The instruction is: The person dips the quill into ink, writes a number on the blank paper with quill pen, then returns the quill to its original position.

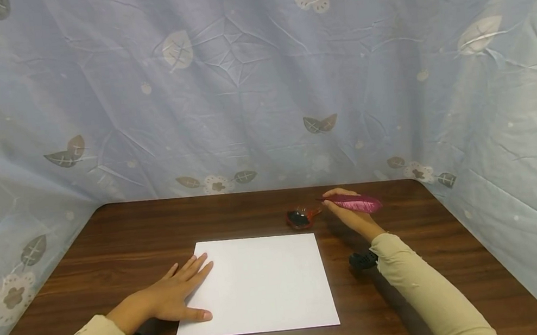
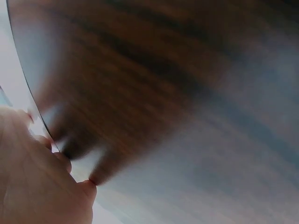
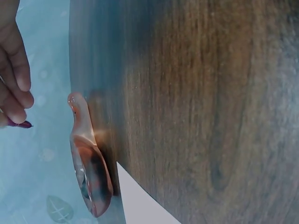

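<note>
A white sheet of paper (image 1: pixel 261 285) lies on the brown table. My left hand (image 1: pixel 176 294) rests flat across its left edge, fingers spread and thumb on the sheet. At the far right, my right hand (image 1: pixel 344 208) pinches a magenta feather quill (image 1: pixel 358 203) above the table, its narrow dark tip pointing left. In the right wrist view only a short end of the quill (image 3: pixel 21 124) shows below the fingertips. Just left of that hand, beyond the paper, stands a small clear orange dish with a handle (image 1: pixel 299 217), holding something dark. The quill and dish are apart.
The wooden table (image 1: pixel 132 231) reaches back to a pale blue curtain (image 1: pixel 240 83) with leaf and flower prints, which also hangs along both sides. A dark wrist device (image 1: pixel 363 259) sits under the right cuff.
</note>
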Available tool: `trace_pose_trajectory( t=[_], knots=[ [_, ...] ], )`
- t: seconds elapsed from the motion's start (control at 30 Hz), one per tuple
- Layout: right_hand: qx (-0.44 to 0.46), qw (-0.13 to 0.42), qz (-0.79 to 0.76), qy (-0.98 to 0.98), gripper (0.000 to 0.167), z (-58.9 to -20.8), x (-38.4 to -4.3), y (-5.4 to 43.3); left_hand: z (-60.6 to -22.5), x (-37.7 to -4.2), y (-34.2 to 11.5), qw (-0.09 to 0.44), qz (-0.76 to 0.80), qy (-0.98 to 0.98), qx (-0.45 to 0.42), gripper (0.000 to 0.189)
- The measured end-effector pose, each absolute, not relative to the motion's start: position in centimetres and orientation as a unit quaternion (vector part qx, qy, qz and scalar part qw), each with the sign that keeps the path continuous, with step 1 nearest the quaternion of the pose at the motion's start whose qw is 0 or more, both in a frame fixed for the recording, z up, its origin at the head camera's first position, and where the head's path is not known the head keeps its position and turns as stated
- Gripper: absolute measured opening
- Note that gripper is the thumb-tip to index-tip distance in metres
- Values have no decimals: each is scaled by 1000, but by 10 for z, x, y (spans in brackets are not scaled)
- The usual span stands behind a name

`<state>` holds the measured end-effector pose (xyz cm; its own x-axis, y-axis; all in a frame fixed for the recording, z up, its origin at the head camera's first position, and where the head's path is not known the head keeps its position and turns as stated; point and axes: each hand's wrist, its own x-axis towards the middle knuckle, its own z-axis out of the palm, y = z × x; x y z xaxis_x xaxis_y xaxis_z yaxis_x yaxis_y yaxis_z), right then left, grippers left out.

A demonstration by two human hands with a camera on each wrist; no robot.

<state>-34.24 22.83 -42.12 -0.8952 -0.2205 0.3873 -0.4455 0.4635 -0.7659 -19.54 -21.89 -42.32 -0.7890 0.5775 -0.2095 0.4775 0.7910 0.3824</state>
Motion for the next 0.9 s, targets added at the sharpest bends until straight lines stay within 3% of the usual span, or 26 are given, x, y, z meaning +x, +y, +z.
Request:
trace_pose_trajectory(
  t=[0.2,0.47,0.67,0.9],
  knots=[
    [218,137,482,-837,19,-412,-332,225,-424,-195,-218,160,160,932,284,104],
    [171,66,508,-841,21,-421,-346,223,-423,-195,-219,158,160,932,284,104],
    [196,24,494,-847,25,-420,-348,217,-422,-195,-218,157,158,933,284,104],
    [201,8,499,-843,23,-420,-348,210,-420,-194,-218,157,164,932,282,104]
  ],
)
